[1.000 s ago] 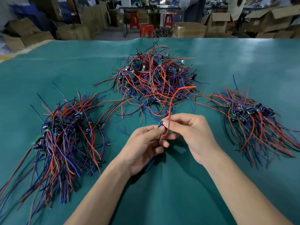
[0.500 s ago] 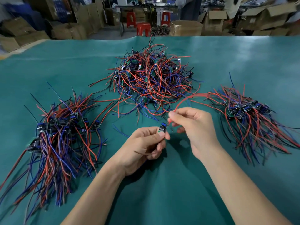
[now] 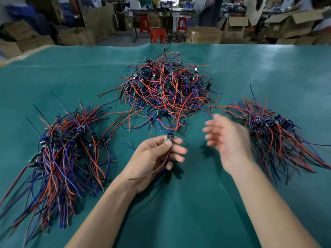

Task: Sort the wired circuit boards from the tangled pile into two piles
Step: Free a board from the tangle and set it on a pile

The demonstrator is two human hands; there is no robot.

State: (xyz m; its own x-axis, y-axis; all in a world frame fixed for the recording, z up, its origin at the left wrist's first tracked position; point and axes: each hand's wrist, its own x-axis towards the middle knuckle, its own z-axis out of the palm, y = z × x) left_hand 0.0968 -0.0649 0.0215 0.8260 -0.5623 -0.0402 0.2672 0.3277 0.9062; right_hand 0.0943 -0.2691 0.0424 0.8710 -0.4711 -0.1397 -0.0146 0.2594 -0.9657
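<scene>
A tangled pile of small circuit boards with red, blue and black wires lies at the middle back of the green table. A sorted pile lies at the left and another sorted pile at the right. My left hand pinches one small board between thumb and fingers, its wires trailing down under the palm. My right hand, blurred by motion, hovers to the right of that board with fingers spread and holds nothing.
Beyond the table's far edge stand cardboard boxes, red stools and people at a bench. The near middle of the green table around my forearms is bare cloth.
My right hand let go of the red wire it was pulling and swung out to the right, now open. My left hand keeps hold of the board.
</scene>
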